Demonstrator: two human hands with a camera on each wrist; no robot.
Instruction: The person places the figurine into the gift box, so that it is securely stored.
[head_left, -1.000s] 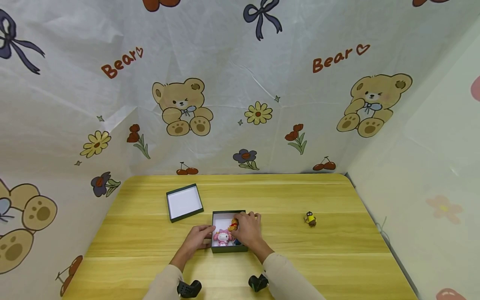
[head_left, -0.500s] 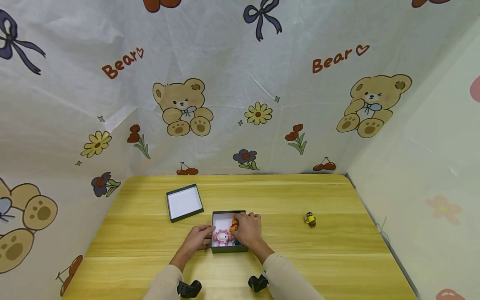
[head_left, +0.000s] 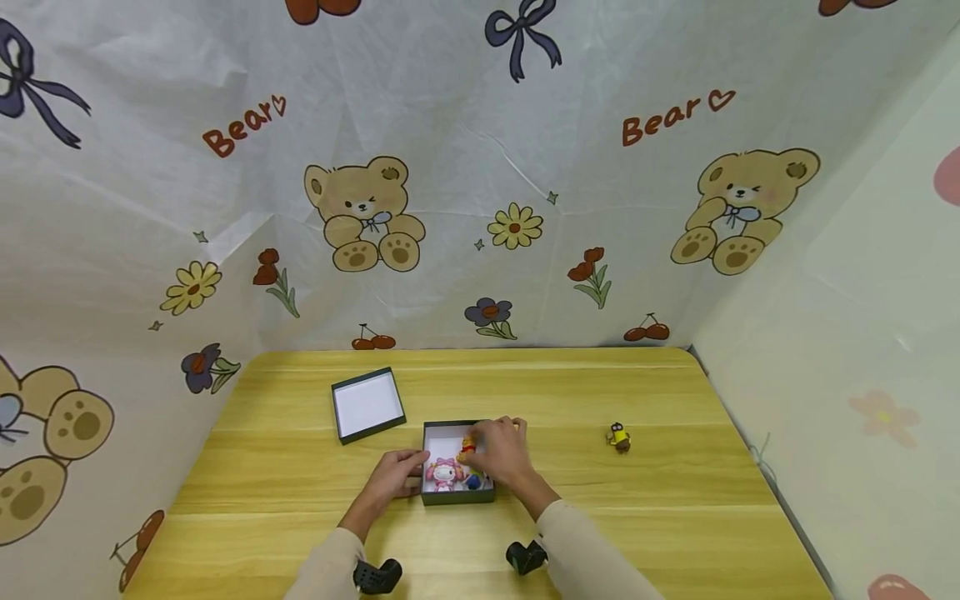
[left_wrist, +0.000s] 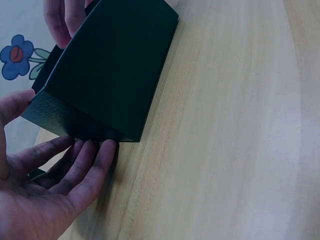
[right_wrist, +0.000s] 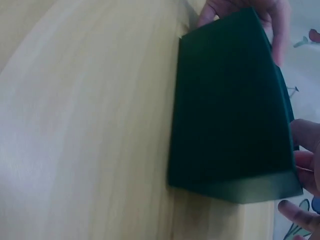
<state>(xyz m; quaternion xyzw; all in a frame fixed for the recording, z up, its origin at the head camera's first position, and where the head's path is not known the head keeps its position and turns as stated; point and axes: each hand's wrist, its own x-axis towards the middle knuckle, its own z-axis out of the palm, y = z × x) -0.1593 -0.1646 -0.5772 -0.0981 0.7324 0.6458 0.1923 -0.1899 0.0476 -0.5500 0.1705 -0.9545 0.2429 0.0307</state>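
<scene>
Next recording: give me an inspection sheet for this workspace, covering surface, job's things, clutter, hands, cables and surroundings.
Surface: light wooden table.
Job's things: dark green box near the front edge, holding a pink-and-white figure, an orange-yellow figure and a small blue piece.
Clutter: box lid lying inside-up behind and left of the box; small yellow figure standing apart to the right.
Hands: left hand rests straight fingers against the box's left wall; right hand reaches over the box's right side, its grip hidden.
Cables: nothing seen.
Surroundings: cloth backdrop printed with bears, flowers and bows; pale wall on the right.
</scene>
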